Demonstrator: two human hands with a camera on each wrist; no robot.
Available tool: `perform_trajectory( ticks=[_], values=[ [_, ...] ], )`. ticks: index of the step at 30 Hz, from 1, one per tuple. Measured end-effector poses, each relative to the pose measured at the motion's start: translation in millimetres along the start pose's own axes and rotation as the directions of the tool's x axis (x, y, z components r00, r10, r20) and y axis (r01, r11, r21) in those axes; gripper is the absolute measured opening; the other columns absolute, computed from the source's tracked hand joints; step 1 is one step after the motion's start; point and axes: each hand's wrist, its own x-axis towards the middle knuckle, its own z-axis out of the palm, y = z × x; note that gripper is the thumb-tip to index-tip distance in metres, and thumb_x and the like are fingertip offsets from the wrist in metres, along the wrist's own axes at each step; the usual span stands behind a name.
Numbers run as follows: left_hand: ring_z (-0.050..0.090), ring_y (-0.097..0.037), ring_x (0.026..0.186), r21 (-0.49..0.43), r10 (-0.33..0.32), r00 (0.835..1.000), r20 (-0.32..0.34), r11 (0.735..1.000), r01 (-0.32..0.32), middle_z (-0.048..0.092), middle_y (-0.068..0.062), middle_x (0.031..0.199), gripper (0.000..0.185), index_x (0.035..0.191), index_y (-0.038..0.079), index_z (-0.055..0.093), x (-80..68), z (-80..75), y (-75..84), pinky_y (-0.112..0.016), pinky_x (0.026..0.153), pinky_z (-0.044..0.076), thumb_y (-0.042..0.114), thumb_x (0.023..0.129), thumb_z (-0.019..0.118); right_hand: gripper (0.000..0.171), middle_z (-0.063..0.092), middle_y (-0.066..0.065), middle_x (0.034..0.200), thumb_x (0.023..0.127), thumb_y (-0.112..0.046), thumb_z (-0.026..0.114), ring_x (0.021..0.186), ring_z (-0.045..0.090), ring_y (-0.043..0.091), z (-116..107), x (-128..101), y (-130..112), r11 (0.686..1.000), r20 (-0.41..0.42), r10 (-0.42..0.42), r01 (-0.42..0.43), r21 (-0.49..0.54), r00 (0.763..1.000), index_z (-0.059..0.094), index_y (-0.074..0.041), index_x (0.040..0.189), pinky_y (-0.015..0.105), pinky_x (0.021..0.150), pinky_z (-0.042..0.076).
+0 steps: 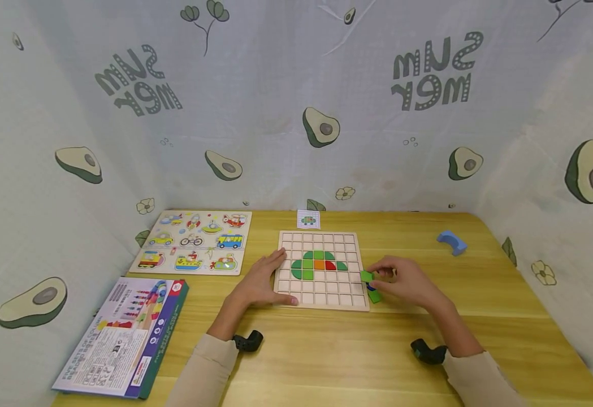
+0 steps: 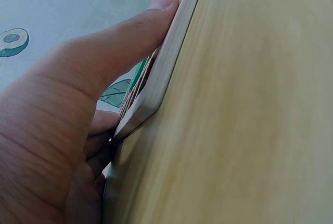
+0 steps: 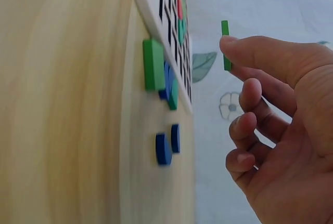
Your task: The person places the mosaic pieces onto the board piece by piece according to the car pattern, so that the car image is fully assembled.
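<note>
Pinching a green tile in your right hand, thumb and forefinger on its edges, you hold it lifted just off the right edge of the grid board. In the right wrist view the tile hangs clear of the board, not touching it.

Your left hand lies flat, fingers straight, against the board's left edge; the left wrist view shows the thumb along the frame. Likely it's there to stop the board sliding.

On the board: a partial shape of green, orange and red tiles, the other cells bare. A small pattern card sits just beyond the far edge, probably as the reference.

Spare tiles lie on the surface by the board's right side: a green one plus blue ones, close to your right hand.

Also around: a vehicle puzzle and a box on the left, a blue arch block well apart on the right.
</note>
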Motion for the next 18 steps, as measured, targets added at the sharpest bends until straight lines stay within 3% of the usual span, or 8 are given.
perform_trajectory(
  ticks=[12,18],
  values=[
    [0.018,-0.024,0.161,0.006,0.004,1.0,0.005,1.0,-0.004,0.019,-0.002,0.174,0.122,0.164,0.009,0.027,-0.6,-2.1,1.3,-0.048,0.132,0.014,0.066,0.072,0.083,0.02,0.056,0.001,0.081,0.088,-0.013,0.081,0.077,0.051,0.025,32,28,-25,0.997,-0.012,-0.02,0.021,0.068,1.0,0.079,-0.008,0.108,0.024,0.062,0.038],
    [0.018,-0.025,0.161,0.0,-0.001,1.0,0.001,1.0,0.001,0.019,-0.002,0.174,0.121,0.164,0.01,0.027,-1.0,-1.8,1.4,-0.049,0.132,0.014,0.065,0.072,0.083,0.02,0.056,0.001,0.081,0.088,-0.012,0.081,0.073,0.047,0.016,46,40,-35,0.993,-0.009,0.019,-0.017,0.114,1.0,0.079,-0.008,0.107,0.023,0.06,0.037]
  ],
)
